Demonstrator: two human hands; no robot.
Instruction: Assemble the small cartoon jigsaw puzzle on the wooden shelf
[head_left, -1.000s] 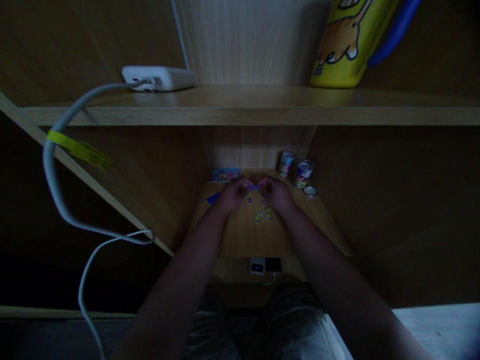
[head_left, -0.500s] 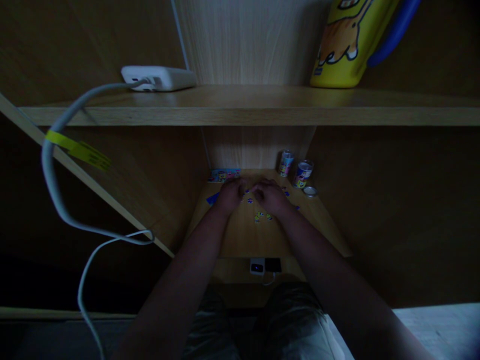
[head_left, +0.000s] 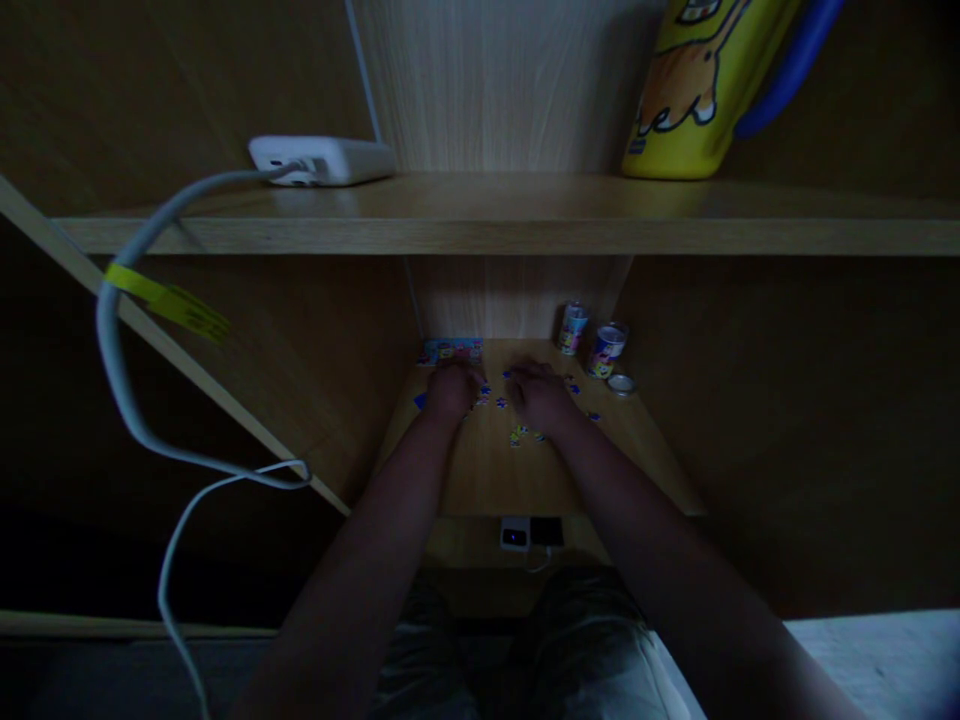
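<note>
Small jigsaw puzzle pieces lie scattered on the wooden desk surface [head_left: 510, 480]. My left hand [head_left: 451, 390] is curled beside a blue piece [head_left: 485, 390] at the left; what its fingers hold, if anything, is too dark to make out. At the tips of my right hand [head_left: 538, 396], whose fingers are pinched, a blue puzzle piece [head_left: 508, 374] shows. Between the hands lies a single piece [head_left: 501, 403]. Nearer to me are joined yellow pieces [head_left: 515, 437]. A colourful printed strip [head_left: 461, 349] stands behind my left hand, and a flat blue item [head_left: 420, 401] is partly hidden by it.
Two printed cans [head_left: 573, 328] [head_left: 606, 350] stand at the back right, with a round lid [head_left: 621, 384] beside them. A shelf [head_left: 480, 235] overhangs, bearing a white power bank [head_left: 337, 160] and a yellow mug [head_left: 679, 110]. A cable [head_left: 112, 370] hangs at left. Devices [head_left: 515, 535] lie below.
My hands, close together before, have moved apart. The left one has shifted left and slightly nearer, uncovering pieces. A blue piece now shows at my right fingertips.
</note>
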